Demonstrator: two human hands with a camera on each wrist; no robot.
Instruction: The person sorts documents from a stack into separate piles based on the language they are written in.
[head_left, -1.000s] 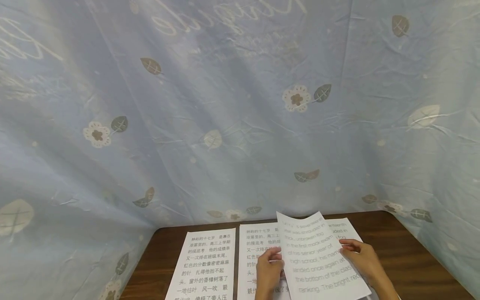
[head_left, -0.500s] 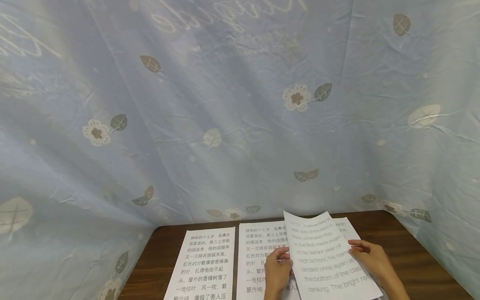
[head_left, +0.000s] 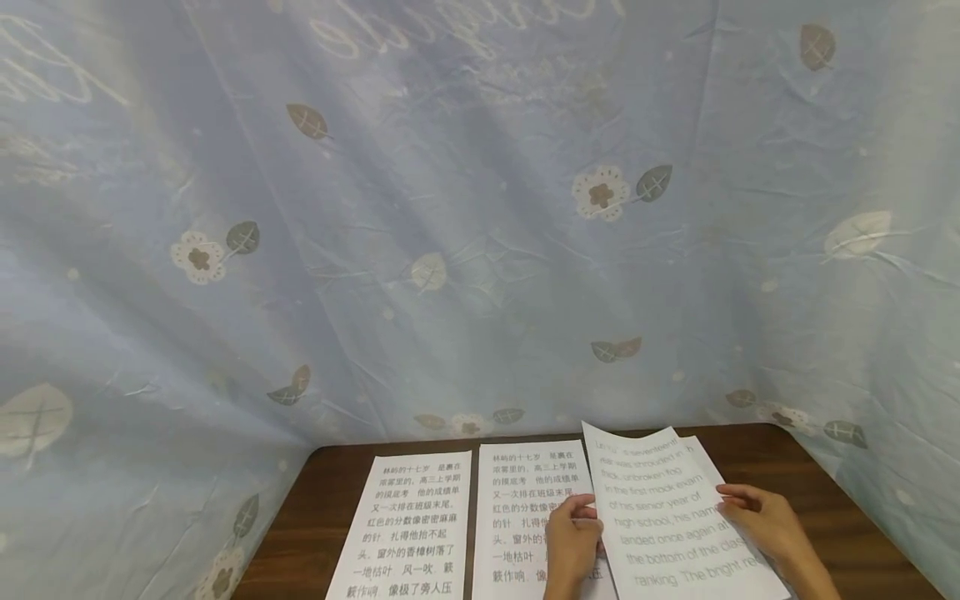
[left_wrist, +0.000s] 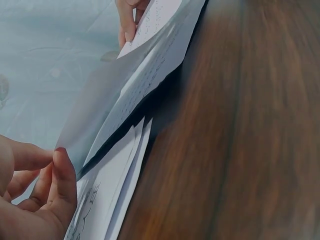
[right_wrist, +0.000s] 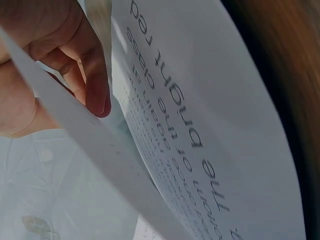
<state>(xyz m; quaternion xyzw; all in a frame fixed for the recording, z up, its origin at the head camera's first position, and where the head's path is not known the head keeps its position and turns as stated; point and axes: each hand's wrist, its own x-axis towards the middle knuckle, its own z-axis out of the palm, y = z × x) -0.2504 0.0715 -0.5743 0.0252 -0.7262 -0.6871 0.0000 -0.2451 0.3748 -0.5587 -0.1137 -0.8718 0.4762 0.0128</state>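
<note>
A white sheet of paper [head_left: 663, 521] with large English print hangs raised between my two hands, its upper edge curving. My left hand [head_left: 572, 546] pinches its left edge between thumb and finger; the left wrist view shows that pinch close up, with my left hand [left_wrist: 37, 187] at the sheet's corner side. My right hand [head_left: 776, 533] holds the right edge, the paper running between thumb and fingers of the right hand [right_wrist: 75, 60]. Beneath lies another English-printed sheet [right_wrist: 165, 120], mostly covered in the head view, its upper right corner peeking out.
Two sheets with Chinese print lie to the left: one at the far left [head_left: 405, 521], one in the middle [head_left: 521, 492], partly behind my left hand. More than one layer of paper [left_wrist: 117, 185] shows there. The brown wooden table [head_left: 840, 517] meets a patterned blue curtain [head_left: 480, 250] behind.
Both hands have carried the raised sheet to the right, so it covers more of the English sheet below. More of the middle Chinese sheet shows now. The grips look unchanged.
</note>
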